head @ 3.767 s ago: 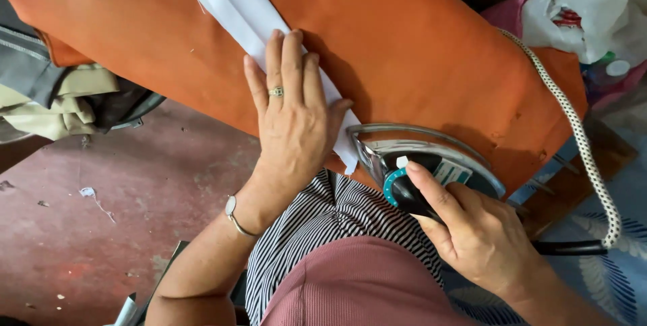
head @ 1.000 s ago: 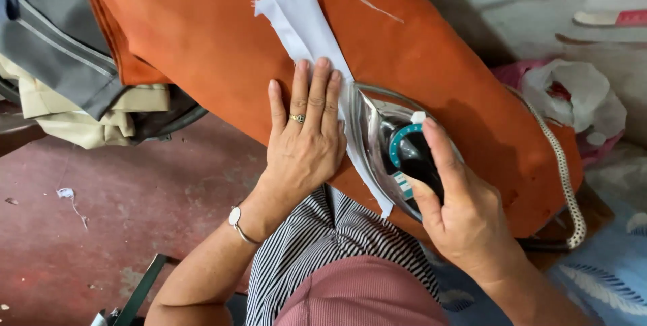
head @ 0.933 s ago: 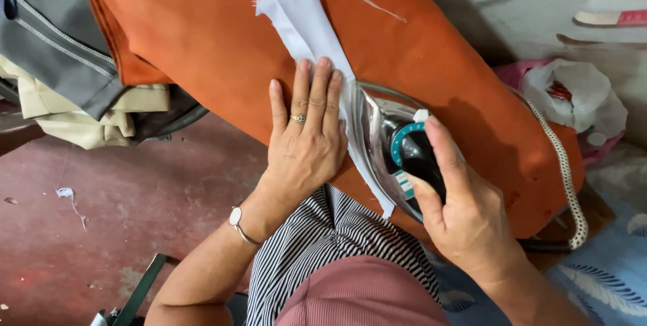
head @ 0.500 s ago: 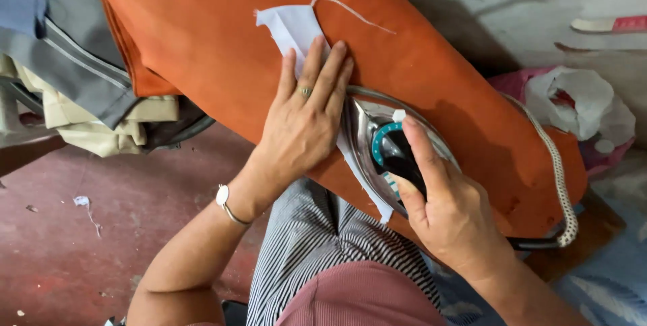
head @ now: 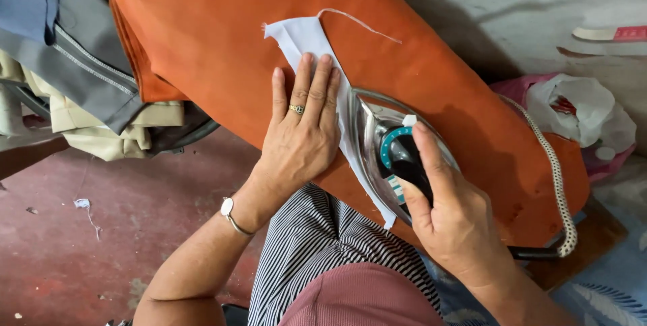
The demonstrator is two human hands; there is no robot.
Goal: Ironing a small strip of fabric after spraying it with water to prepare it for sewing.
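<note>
A narrow white fabric strip [head: 302,37] with a loose thread lies on the orange-covered ironing board [head: 222,22]. My left hand [head: 300,134] presses flat on the strip, fingers together, a ring on one finger and a bracelet at the wrist. Just to its right, my right hand [head: 448,208] grips the black handle of a silver iron [head: 377,157] with a teal dial. The iron's tip points up the board and its sole rests on the strip's lower part, hiding it.
A braided white cord [head: 554,178] runs from the iron along the board's right edge. Folded grey, blue and beige garments [head: 74,76] are piled at left. A white plastic bag [head: 579,120] lies at right. Red floor [head: 81,245] shows below left.
The iron has slid up the strip toward its far end. My left hand has moved up the strip ahead of it and stays flat.
</note>
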